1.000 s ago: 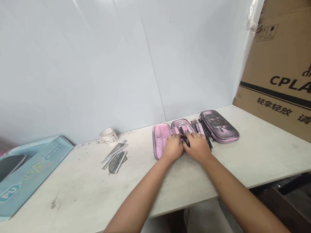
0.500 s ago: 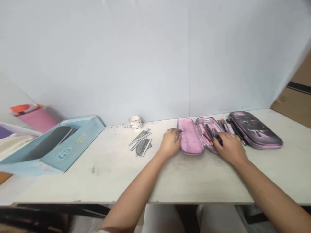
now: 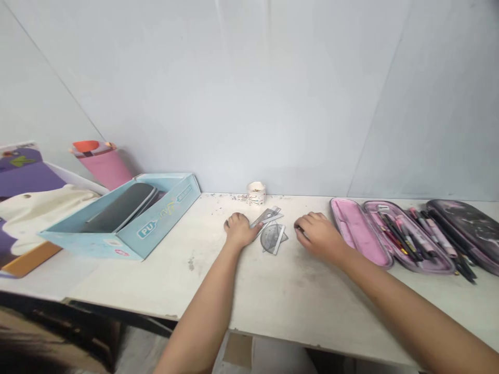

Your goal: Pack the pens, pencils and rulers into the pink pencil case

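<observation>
My left hand (image 3: 238, 230) rests on the white table (image 3: 296, 291), its fingers curled and its thumb side next to a metal set square (image 3: 267, 217). Just below that lies a grey protractor (image 3: 273, 239), with neither hand on it. My right hand (image 3: 317, 236) lies to the right of the protractor, fingers curled, and a small dark tip may show at them. Beyond it an open pink-lined pencil case (image 3: 390, 239) holds several pens and pencils. Its dark lid (image 3: 468, 228) lies at the far right.
A pale blue cardboard box (image 3: 156, 218) holds a dark pouch (image 3: 120, 208) at the left. A small paper cup (image 3: 256, 193) stands against the white wall (image 3: 249, 93). A pink cone-shaped object (image 3: 105, 169) and a cream cloth (image 3: 42, 208) lie behind the box.
Both hands have moved left, away from the pencil case to beside the set square. The view has swung left, bringing the box and the things behind it into fuller view.
</observation>
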A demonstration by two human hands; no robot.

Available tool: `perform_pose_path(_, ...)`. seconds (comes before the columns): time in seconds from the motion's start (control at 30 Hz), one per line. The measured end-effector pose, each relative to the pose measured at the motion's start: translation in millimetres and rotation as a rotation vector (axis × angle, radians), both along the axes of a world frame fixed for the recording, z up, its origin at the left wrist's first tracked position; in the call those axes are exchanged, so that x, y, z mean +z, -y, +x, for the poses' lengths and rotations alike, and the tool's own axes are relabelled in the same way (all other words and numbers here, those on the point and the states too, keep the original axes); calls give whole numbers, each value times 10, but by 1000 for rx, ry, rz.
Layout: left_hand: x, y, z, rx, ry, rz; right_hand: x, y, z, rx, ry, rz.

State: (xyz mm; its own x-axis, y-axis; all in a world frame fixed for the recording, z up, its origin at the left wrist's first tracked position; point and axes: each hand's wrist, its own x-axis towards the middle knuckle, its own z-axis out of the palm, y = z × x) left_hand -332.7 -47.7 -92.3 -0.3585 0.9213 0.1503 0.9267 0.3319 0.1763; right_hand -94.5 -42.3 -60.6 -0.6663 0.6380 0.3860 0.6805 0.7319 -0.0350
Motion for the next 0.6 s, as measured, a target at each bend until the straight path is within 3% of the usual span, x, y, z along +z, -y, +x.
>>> perform_pose_path(0.1,-31,-4,34,-53,-8,-2,-59,-103,-389,-5,53,-66)
perform_pose_path(0.23,-51,17,96,-80,5,-9,-176,-216,-653,-68,74,-188)
perform_pose_path(0.43,-67,71,179,-192,-84,155,-255,-283,-746,-159,-4,-234)
perform_pose_path(0.6,93,142,319,-335,-101,287,-208,-185,-624,-193,-215,-301)
